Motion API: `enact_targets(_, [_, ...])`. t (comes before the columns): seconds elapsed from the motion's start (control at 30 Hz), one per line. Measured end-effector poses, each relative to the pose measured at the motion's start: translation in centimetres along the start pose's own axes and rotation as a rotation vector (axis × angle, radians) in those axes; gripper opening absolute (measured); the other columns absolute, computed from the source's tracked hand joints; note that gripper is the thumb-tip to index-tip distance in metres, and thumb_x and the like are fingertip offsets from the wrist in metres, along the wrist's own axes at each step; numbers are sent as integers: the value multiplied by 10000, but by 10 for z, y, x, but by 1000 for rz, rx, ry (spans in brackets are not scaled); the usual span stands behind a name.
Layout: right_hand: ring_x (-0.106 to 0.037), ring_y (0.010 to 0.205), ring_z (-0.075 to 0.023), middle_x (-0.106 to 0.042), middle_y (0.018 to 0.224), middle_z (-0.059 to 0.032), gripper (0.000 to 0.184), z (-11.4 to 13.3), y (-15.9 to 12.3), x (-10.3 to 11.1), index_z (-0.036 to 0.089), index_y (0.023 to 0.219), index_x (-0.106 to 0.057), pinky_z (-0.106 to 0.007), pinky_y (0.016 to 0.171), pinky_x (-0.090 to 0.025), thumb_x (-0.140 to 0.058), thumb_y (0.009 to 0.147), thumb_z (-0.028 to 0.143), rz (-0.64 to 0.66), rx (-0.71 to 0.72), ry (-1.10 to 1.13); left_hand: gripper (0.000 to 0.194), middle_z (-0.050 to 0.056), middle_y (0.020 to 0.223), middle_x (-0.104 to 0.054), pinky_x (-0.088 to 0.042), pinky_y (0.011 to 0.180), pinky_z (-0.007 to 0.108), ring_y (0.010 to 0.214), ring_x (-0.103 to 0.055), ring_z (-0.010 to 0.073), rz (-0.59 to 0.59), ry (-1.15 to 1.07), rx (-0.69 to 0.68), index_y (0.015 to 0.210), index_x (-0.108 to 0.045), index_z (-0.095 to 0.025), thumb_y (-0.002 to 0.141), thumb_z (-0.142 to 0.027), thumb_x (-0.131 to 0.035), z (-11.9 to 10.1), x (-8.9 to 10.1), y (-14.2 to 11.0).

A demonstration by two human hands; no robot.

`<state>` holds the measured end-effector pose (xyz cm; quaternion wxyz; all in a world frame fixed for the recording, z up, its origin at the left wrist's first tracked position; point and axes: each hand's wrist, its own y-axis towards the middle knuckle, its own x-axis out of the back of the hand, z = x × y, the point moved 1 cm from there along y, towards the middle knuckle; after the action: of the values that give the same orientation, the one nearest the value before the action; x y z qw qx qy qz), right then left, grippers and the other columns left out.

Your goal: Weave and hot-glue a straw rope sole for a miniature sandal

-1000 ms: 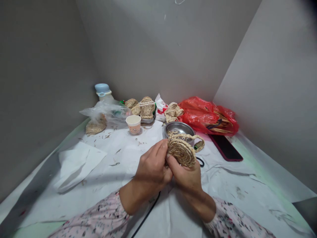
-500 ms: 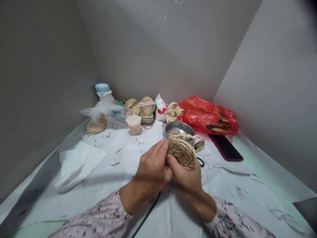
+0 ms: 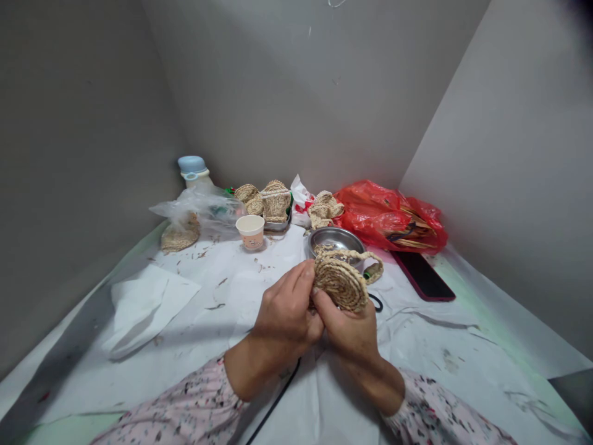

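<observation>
Between my two hands is a round coil of braided straw [image 3: 340, 284], tilted so its spiral face shows. My left hand [image 3: 290, 306] is closed on the coil's left edge, its fingers pressed together there. With the thumb over the front, my right hand [image 3: 352, 327] grips the lower edge from below; its other fingers are hidden behind the coil. A loose end of straw braid [image 3: 374, 267] loops off the top to the right, with a small green bit near it. Just behind the coil stands a steel bowl [image 3: 337, 235] with straw scraps in it.
A paper cup [image 3: 251, 233], a clear plastic bag [image 3: 204, 207] and a blue-capped bottle [image 3: 192, 170] stand left. Woven straw pieces [image 3: 275, 201] sit at the back. To the right lie a red plastic bag [image 3: 370, 213] and a phone [image 3: 424, 275]. White paper [image 3: 148, 303] lies at left.
</observation>
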<state>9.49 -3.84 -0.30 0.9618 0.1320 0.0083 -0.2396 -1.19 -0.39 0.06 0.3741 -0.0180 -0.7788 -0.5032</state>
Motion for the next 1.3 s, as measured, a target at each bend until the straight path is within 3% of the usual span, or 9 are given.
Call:
enact_targets(0.43, [-743,773,-225,-792,827,-53,179,2,1,0,163,827,-779,-292,731,-585,-656,729,246,-5,-31,-21,513,223,1180,-674,-546,967,372,1113,-653,282,11,-2,13,1180,-557,-44,671,-89,-521,0,1,0])
enact_targets(1.3, [-739,754,-236,-790,809,-53,184,0,0,0,169,812,-779,-315,722,-584,-670,706,271,-25,-54,-22,485,218,1156,-682,-555,951,374,1094,-661,282,6,1,16,1162,-558,-56,682,-107,-526,0,0,2])
